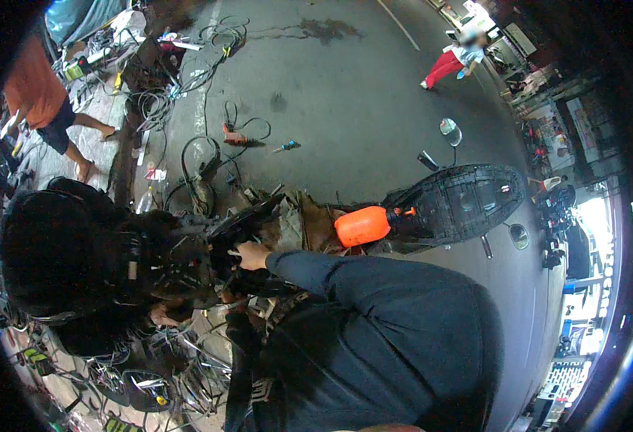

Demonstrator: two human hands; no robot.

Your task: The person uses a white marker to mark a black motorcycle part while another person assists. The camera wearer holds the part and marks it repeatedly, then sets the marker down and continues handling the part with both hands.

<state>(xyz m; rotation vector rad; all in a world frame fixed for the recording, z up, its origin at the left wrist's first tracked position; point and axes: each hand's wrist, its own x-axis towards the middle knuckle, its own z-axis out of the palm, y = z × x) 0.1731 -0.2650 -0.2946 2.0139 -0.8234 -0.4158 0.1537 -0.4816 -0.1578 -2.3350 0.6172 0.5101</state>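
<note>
Street-side repair scene, viewed from above. The landmark is the stripped scooter frame (259,223), a tangle of dark parts and wires. A right hand (250,255) in a dark sleeve reaches onto the frame's near side; its fingers curl round a small dark part, though what they pinch cannot be told. The left hand is hidden. Left of the frame, a second person's dark-haired head (57,252) bends close over it. Right of the frame lies an orange bottle (363,225), touching a black seat base (460,201). Beyond the frame, on the grey road (345,86), lie a drill (236,135), a blue-handled screwdriver (286,147) and loose cables (201,155). Far beyond, a person in red trousers (450,63) walks
</note>
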